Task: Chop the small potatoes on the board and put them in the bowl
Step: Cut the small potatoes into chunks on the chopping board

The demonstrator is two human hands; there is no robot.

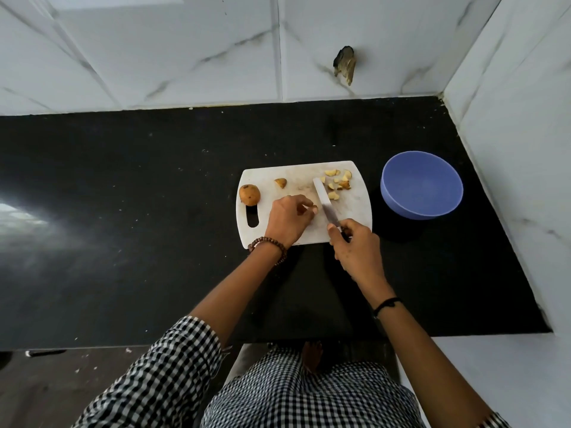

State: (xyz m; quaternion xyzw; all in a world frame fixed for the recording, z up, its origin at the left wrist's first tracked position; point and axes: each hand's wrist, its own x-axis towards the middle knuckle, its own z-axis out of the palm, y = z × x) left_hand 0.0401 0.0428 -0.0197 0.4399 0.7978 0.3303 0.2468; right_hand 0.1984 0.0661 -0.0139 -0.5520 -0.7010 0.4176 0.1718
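Observation:
A white cutting board [355, 208] lies on the black counter. A whole small potato [249, 194] sits at its left end and a potato half [280, 182] lies near the top middle. Several chopped pieces [338, 182] are scattered at the top right. My left hand [289, 217] pinches a potato piece [314, 208] against the board. My right hand [355, 245] grips the handle of a knife, whose blade [323, 197] rests on the board just right of that piece. The blue bowl [421, 183] stands right of the board with nothing in it.
The black counter [123, 196] stretches far to the left and ends at a front edge below my arms. White marble-tiled walls enclose the back and right side. A dark broken hole [344, 64] marks the back wall.

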